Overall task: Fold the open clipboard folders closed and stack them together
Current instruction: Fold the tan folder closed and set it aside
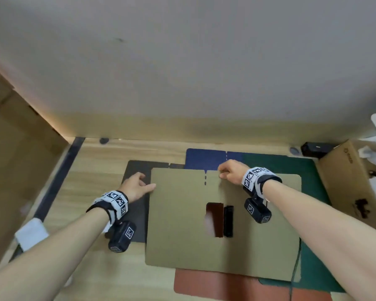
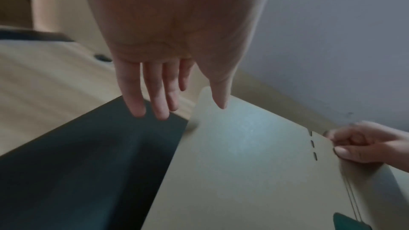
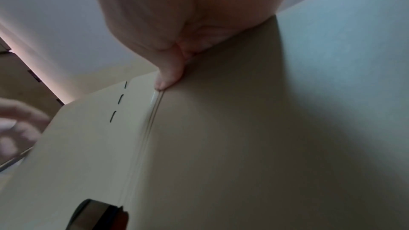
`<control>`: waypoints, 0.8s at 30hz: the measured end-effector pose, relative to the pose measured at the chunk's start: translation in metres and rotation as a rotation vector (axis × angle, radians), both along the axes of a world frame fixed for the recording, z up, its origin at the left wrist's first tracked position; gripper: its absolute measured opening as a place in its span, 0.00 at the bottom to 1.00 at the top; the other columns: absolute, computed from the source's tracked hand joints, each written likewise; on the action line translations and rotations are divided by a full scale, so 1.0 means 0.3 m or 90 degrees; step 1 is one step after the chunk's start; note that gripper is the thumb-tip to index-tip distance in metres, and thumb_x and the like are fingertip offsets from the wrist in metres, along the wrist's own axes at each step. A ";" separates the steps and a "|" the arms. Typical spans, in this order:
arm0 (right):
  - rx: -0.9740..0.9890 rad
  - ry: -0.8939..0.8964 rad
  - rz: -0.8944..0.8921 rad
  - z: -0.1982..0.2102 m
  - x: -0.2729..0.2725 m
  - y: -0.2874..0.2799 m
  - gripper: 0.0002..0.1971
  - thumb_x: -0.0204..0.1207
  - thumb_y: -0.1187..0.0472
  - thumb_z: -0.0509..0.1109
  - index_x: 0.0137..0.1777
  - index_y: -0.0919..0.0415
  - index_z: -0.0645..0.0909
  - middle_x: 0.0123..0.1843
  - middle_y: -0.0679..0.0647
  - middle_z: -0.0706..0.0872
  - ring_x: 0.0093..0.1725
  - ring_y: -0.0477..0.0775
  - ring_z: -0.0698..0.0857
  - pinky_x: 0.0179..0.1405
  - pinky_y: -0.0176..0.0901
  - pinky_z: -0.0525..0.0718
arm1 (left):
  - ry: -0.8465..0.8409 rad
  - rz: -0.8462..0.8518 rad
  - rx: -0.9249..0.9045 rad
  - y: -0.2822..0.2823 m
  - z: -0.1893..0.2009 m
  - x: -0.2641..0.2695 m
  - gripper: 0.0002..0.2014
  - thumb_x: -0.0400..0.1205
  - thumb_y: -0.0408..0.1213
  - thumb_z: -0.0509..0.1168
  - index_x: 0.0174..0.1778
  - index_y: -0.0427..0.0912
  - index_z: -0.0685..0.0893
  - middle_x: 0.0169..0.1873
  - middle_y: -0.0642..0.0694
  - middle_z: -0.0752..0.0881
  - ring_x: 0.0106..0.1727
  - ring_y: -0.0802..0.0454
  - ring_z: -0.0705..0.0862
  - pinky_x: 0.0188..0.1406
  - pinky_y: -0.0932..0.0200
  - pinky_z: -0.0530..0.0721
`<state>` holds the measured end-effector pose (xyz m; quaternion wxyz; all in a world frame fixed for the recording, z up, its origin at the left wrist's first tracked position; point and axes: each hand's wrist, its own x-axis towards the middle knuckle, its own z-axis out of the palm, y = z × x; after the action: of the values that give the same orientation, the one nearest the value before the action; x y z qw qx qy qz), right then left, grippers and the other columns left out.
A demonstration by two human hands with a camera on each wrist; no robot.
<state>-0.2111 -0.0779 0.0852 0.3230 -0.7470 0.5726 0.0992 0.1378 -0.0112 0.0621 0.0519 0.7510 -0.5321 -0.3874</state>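
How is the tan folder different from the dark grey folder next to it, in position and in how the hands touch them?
The tan folder lies on top of the pile, overlapping the dark grey folder, which is partly covered beneath it. The right hand pinches the tan folder's far edge near the spine; no hand grips the dark grey folder, the left hand only hovers above it with straight fingers, thumb at the tan folder's corner. Both lie open and flat on the wooden table.

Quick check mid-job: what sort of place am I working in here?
Probably an office or storeroom desk set against a plain wall: a wood-grain desk, open clipboard folders such as the tan one spread across it, and a cardboard box at the right edge.
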 end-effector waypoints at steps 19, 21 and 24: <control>-0.105 -0.037 -0.008 -0.435 0.106 -0.083 0.13 0.76 0.57 0.71 0.60 0.51 0.81 0.59 0.48 0.81 0.63 0.53 0.76 0.61 0.54 0.81 | 0.013 0.172 0.133 0.241 -0.373 0.028 0.21 0.77 0.38 0.72 0.65 0.37 0.78 0.43 0.48 0.83 0.48 0.48 0.82 0.48 0.57 0.77; -0.150 -0.060 -0.024 -0.429 0.102 -0.043 0.19 0.75 0.60 0.71 0.66 0.52 0.78 0.63 0.49 0.79 0.66 0.53 0.74 0.65 0.52 0.79 | 0.025 0.182 0.127 0.245 -0.376 0.027 0.19 0.77 0.35 0.71 0.63 0.38 0.79 0.40 0.50 0.82 0.46 0.48 0.82 0.45 0.57 0.76; -0.149 -0.076 -0.014 -0.411 0.076 0.043 0.19 0.76 0.60 0.71 0.67 0.52 0.77 0.66 0.50 0.79 0.67 0.54 0.74 0.68 0.52 0.77 | 0.064 0.225 0.114 0.239 -0.382 0.033 0.17 0.75 0.33 0.71 0.60 0.38 0.81 0.43 0.46 0.86 0.50 0.44 0.85 0.52 0.53 0.82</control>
<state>-0.1882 -0.0650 -0.0381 0.2681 -0.7778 0.5682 -0.0165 0.1477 0.0606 -0.0524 0.0790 0.8140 -0.3522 -0.4551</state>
